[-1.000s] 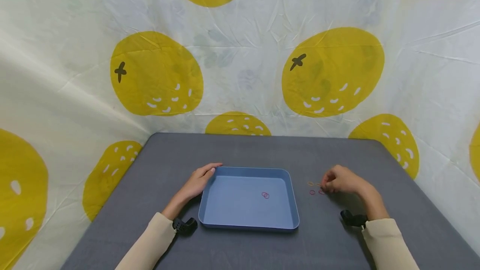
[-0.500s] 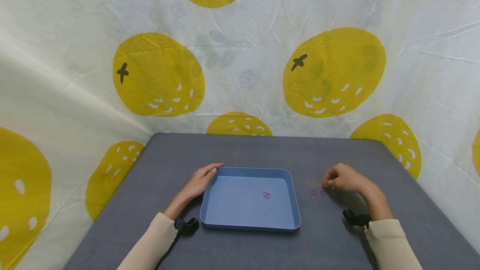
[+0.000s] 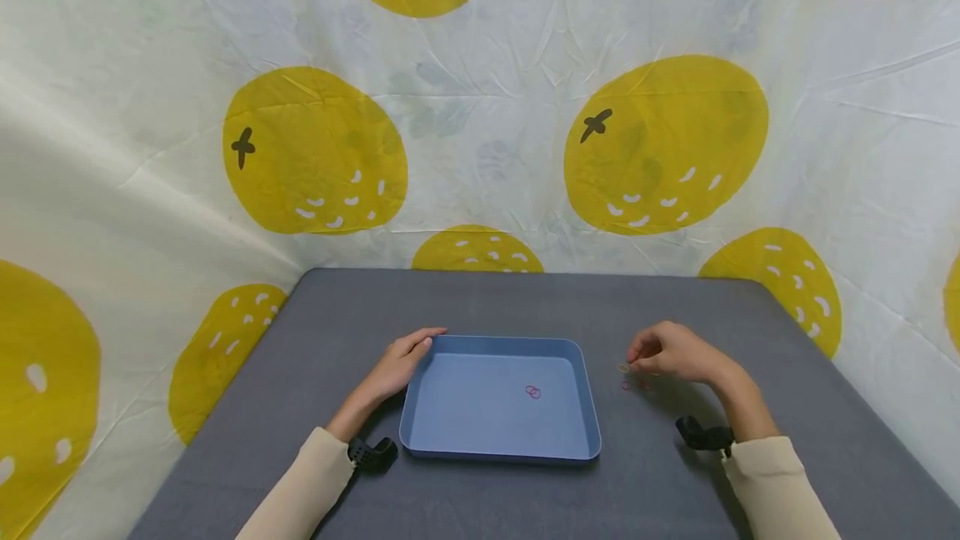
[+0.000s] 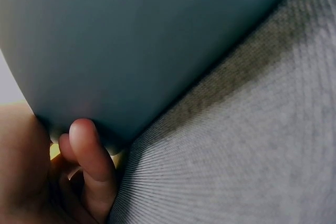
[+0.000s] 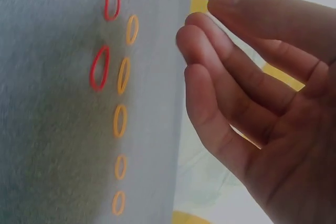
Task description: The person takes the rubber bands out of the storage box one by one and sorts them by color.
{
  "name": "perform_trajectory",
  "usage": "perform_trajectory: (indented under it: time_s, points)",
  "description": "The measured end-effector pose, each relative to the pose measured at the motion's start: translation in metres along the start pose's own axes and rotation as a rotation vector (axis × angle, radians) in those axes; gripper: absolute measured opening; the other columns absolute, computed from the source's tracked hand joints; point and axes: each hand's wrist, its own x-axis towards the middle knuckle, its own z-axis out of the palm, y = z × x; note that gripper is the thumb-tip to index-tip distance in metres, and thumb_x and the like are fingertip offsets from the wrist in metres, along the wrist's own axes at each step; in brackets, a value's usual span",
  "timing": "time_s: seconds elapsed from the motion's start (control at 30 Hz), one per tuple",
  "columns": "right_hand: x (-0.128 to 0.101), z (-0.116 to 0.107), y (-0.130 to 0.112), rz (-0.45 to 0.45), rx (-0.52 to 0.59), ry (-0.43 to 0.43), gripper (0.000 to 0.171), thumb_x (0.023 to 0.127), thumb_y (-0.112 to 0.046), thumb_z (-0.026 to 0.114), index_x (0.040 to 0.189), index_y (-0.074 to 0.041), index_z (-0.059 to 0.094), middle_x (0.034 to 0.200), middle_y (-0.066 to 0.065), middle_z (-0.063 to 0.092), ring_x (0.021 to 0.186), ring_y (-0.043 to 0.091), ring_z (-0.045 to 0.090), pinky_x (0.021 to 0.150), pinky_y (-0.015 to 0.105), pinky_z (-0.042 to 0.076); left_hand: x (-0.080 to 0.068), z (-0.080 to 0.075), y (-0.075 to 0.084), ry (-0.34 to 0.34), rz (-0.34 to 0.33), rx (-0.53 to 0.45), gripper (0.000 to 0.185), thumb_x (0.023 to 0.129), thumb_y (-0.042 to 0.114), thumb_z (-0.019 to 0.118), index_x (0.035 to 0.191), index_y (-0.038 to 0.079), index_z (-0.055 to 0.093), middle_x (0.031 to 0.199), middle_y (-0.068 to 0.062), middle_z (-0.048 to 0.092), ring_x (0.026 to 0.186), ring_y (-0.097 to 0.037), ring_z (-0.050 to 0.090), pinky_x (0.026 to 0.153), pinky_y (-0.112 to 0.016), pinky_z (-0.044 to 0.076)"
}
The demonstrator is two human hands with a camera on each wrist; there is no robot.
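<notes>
The left hand grips the far left corner of a shallow blue tray. Seen from the left wrist, curled fingers lie against the tray's outer wall. Two small red rubber bands overlap inside the tray, right of its middle. Right of the tray, the right hand hovers low over more rubber bands, fingers bent and holding nothing. The right wrist view shows a row of several orange rubber bands beside two red rubber bands, with thumb and fingertips apart from them.
A dark grey cloth covers the table. Behind it hangs a pale curtain printed with large yellow fruit. Black wrist cameras sit on both wrists, below beige sleeves.
The right hand has moved a little left and up, from beside the second orange band to over the leftmost one. The left hand and the tray stay in place.
</notes>
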Motion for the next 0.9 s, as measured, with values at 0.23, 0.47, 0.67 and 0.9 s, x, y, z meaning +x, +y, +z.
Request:
perform_trajectory:
  time_s: [0.23,0.47,0.67,0.9]
  points:
    - [0.009,0.004,-0.015,0.0,-0.015,0.017,0.011,0.091,-0.011,0.076,0.099,-0.003,0.077,0.092,0.004,0.076,0.078,0.016,0.061,0.066,0.028,0.052,0.0,0.001,-0.003,0.004,0.001,0.002,0.039,0.113,0.033,0.042,0.148,0.028,0.058,0.153,-0.001,0.057,0.147,-0.028,0.047,0.12,-0.057,0.036]
    - [0.026,0.004,-0.037,-0.081,-0.057,0.005,0.01,0.093,-0.012,0.075,0.099,-0.004,0.078,0.094,0.007,0.078,0.082,0.014,0.068,0.075,0.029,0.057,0.001,0.001,-0.003,-0.002,0.015,0.008,0.04,0.113,0.034,0.041,0.149,0.025,0.058,0.153,-0.002,0.057,0.147,-0.029,0.047,0.12,-0.057,0.037]
    - [0.046,0.01,-0.066,-0.14,-0.049,-0.025,0.01,0.093,-0.012,0.076,0.099,-0.005,0.078,0.091,0.001,0.077,0.083,0.018,0.071,0.075,0.03,0.058,0.001,0.0,-0.001,-0.01,0.016,0.019,0.04,0.113,0.033,0.041,0.149,0.024,0.058,0.153,-0.002,0.057,0.148,-0.028,0.047,0.12,-0.056,0.037]
    - [0.071,0.022,-0.098,-0.206,-0.037,-0.06,0.006,0.093,-0.012,0.076,0.097,-0.01,0.079,0.091,-0.002,0.077,0.081,0.013,0.07,0.075,0.03,0.058,0.002,-0.001,-0.001,-0.006,0.02,-0.014,0.04,0.113,0.031,0.042,0.148,0.021,0.058,0.153,-0.006,0.057,0.146,-0.032,0.049,0.119,-0.059,0.037]
